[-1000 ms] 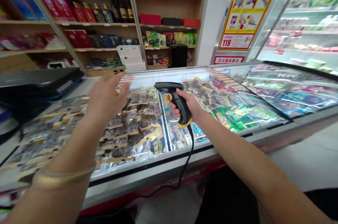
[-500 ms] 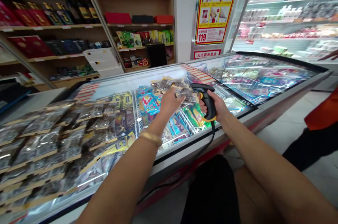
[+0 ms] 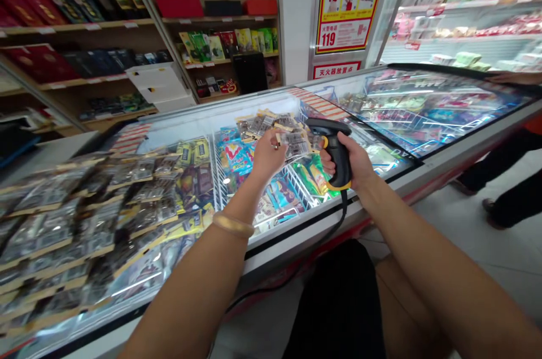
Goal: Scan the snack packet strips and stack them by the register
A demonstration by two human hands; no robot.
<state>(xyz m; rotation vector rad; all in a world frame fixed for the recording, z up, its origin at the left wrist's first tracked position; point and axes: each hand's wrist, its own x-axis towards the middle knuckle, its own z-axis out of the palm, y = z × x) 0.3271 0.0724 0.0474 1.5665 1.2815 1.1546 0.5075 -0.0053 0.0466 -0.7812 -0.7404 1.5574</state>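
Observation:
My right hand [image 3: 359, 164] is wrapped round the grip of a black and yellow barcode scanner [image 3: 339, 162], its head pointing left. A cord runs down from its base. My left hand [image 3: 269, 157], with a gold bangle on the wrist, pinches the left edge of a clear packet with a tan strip and a printed label [image 3: 295, 143]. The packet is just in front of the scanner's head. Beyond it, a small pile of similar packets [image 3: 256, 123] rests on the freezer's glass top. What is inside the packets is too small to name.
Many similar packets [image 3: 99, 229] lie in overlapping rows on the chest freezer [image 3: 254, 260] at left. Baskets of bright packages show through the glass. Shelves [image 3: 220, 19] stand behind, and a lit display fridge [image 3: 470, 3] at right. Another person's hand [image 3: 514, 78] is at the freezer's far right.
My left hand's fingers have closed on the packet and its label now faces up more plainly. The scanner stays in my right hand. The view has tipped down, and the other person has shifted.

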